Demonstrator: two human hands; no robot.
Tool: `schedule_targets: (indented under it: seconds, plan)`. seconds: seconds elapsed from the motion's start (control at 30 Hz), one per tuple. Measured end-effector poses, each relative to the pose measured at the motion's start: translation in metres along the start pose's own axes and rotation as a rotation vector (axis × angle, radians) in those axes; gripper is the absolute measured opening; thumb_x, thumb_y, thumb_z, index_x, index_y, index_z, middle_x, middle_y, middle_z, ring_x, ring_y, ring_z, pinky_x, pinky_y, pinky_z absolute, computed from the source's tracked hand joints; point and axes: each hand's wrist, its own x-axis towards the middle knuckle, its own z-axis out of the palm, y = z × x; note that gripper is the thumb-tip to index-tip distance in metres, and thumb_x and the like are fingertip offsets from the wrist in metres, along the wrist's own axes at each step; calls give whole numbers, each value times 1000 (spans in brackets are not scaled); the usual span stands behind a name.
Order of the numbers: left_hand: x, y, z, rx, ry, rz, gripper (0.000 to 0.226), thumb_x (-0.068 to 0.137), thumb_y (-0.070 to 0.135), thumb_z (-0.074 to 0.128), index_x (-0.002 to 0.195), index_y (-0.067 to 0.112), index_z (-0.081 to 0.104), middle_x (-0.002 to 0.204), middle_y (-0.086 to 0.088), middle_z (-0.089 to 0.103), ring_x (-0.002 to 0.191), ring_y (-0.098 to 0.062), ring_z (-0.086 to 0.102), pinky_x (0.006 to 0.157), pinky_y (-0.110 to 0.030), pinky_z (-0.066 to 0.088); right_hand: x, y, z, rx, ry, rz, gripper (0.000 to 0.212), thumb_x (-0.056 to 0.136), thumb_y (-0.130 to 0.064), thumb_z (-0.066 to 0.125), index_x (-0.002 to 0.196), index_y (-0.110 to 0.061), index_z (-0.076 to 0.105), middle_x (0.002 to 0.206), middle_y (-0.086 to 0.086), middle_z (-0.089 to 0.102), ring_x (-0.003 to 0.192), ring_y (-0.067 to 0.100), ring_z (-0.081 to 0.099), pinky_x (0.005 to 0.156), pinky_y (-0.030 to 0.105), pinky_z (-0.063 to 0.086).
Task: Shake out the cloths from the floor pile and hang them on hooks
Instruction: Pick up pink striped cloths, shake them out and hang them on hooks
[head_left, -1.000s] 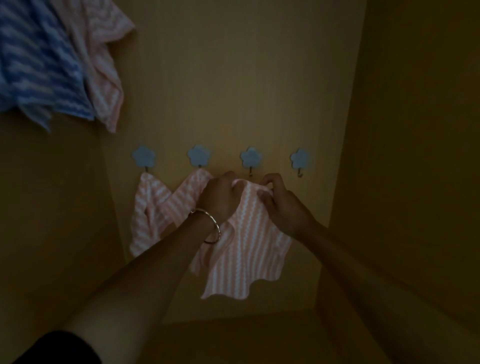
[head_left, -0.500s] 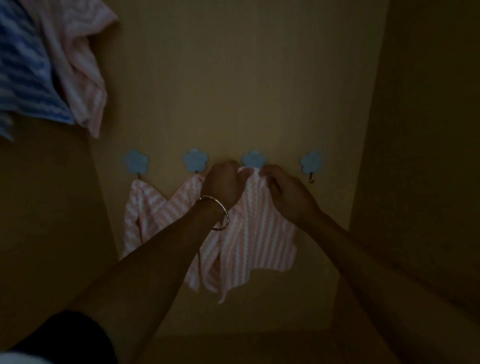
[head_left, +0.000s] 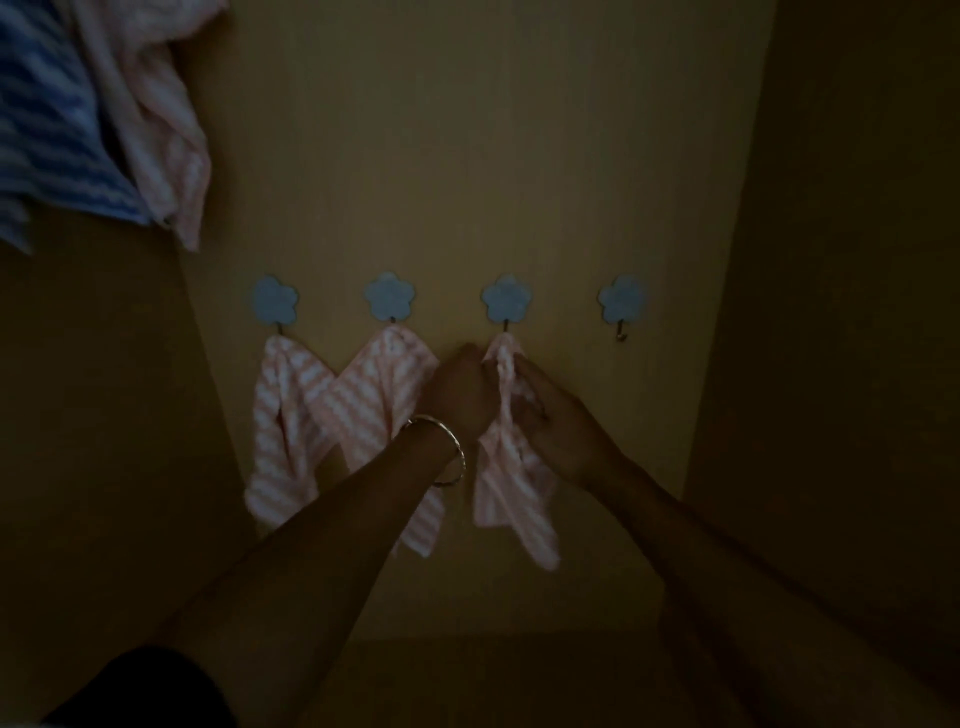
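Note:
Four blue flower-shaped hooks run across a dim yellow wall. A pink-and-white striped cloth (head_left: 283, 426) hangs from the first hook (head_left: 275, 300), and another (head_left: 382, 400) hangs from the second hook (head_left: 389, 296). A third striped cloth (head_left: 506, 483) hangs bunched right under the third hook (head_left: 506, 298). My left hand (head_left: 457, 389), with a bangle on its wrist, and my right hand (head_left: 556, 415) both grip the top of this cloth just below the hook. The fourth hook (head_left: 621, 299) is bare.
A blue striped cloth (head_left: 47, 130) and a pink striped cloth (head_left: 161, 135) hang high at the top left. Dark wall panels close in on the left and right (head_left: 841, 312). The floor below is too dark to make out.
The cloth has gone from spread between my hands to bunched and raised to the third hook. Both hands moved up and closer together at its top.

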Motion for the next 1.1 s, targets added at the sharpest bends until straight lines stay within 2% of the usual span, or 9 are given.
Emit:
schedule_targets:
  seconds: [0.13,0.23,0.33,0.43,0.7,0.8,0.9,1.0,1.1]
  plan:
    - [-39,9,24,-218,33,-112,29,101,15,36,123,0,47,114,-16,58,107,-28,56,78,-19,33,-25,7,10,-114,-86,64,55,101,-30,43,151,-31,20,151,-5,34,132,9,39,108,24,33]
    - [-62,-3,47,-250,20,-120,33,98,18,40,128,6,46,118,-4,56,103,-16,54,83,-14,33,-45,17,16,-189,-140,120,65,96,-40,41,153,-24,15,144,12,45,119,27,55,101,42,44]
    - [-89,-14,62,-285,-199,-120,49,94,16,44,141,11,31,127,-13,55,108,-24,57,91,-33,47,-69,27,28,-257,-213,182,75,86,-38,44,153,-16,18,128,19,55,105,26,58,91,35,45]
    - [-126,-17,73,-297,-354,-165,68,95,15,45,151,18,7,141,-10,44,122,-27,50,98,-40,44,-102,33,37,-388,-301,289,76,87,-15,51,153,-21,16,131,15,49,114,30,54,92,31,42]
    - [-226,-10,109,-314,-597,-104,65,92,12,43,150,17,15,143,-9,41,127,-24,45,101,-32,40,-219,34,53,-430,-295,545,75,86,-7,51,152,-22,19,127,15,52,111,30,55,80,29,43]
    - [-261,-1,122,-285,-695,-49,56,90,10,42,145,13,28,142,-12,41,127,-27,44,98,-30,38,-266,27,52,-435,-284,679,71,89,-12,53,152,-19,19,133,15,50,117,30,53,94,36,45]
    - [-292,8,136,-234,-773,44,46,89,17,45,134,13,43,135,-11,48,123,-29,48,96,-32,41,-310,21,53,-393,-231,776,64,89,-11,53,148,-17,30,129,15,55,114,30,55,92,30,44]
    - [-321,15,140,-237,-860,160,21,88,27,50,99,12,60,106,-9,62,99,-28,58,75,-31,42,-354,9,52,-341,-110,873,42,89,-10,52,130,-16,52,122,9,61,107,24,57,84,26,41]
    - [-345,23,137,-243,-963,259,24,89,34,51,81,13,61,84,-6,63,82,-27,58,65,-33,40,-392,-7,48,-275,-38,990,26,91,-13,53,117,-15,60,116,5,61,97,17,55,76,21,37]
